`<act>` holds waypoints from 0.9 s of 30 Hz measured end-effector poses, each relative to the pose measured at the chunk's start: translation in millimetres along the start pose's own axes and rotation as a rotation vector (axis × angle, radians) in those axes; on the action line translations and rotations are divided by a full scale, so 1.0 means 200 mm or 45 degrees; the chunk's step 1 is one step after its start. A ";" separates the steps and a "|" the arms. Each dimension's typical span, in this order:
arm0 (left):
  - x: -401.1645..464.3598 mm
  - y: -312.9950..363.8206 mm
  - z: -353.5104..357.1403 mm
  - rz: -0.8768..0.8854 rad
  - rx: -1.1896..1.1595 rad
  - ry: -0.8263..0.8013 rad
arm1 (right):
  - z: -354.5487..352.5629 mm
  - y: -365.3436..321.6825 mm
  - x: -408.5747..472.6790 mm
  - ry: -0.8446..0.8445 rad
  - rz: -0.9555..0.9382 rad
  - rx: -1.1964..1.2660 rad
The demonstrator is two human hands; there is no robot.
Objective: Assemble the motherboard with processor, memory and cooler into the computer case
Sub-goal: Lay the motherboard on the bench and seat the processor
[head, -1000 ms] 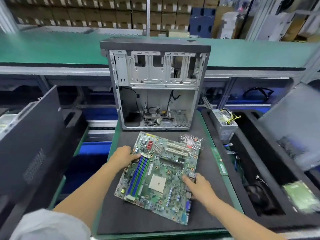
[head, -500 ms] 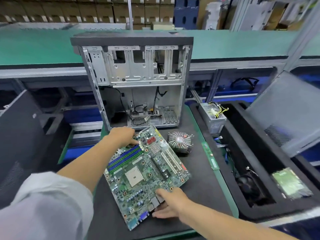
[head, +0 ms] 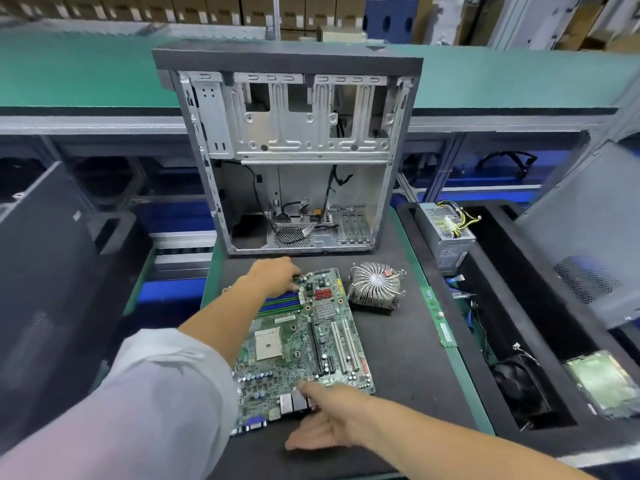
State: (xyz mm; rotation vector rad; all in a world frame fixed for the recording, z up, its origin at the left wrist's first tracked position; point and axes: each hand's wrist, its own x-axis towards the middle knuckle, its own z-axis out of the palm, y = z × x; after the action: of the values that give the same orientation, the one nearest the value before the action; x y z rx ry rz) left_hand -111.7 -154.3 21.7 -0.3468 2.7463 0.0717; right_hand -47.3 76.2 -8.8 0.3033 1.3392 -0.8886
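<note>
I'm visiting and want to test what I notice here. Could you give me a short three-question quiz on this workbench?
1. True or false: the motherboard already sits inside the computer case.
2. Which part lies just right of the board's far end? A) the cooler B) a keyboard C) a monitor
3. Fill in: the left hand holds the board at its far end, beside the blue and green ______ slots.

Key
1. False: it lies on the dark mat in front of the open case, and the right hand holds its near edge.
2. A
3. memory
</note>
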 end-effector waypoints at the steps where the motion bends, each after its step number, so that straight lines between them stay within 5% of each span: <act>1: -0.01 -0.02 0.01 0.007 -0.053 -0.005 | -0.01 -0.01 0.00 -0.009 -0.007 -0.029; 8: -0.17 -0.25 0.14 -0.282 -0.133 -0.033 | -0.03 -0.07 -0.04 -0.021 0.064 -0.260; 27: 0.00 0.07 0.22 -0.055 -0.554 0.235 | -0.26 0.02 -0.18 -0.101 0.146 0.000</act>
State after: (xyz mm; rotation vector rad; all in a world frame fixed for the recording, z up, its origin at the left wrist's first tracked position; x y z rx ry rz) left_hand -99.5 -136.6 -19.2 -0.5511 2.8853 0.6631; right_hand -80.7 127.4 10.3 0.3385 1.2361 -0.7968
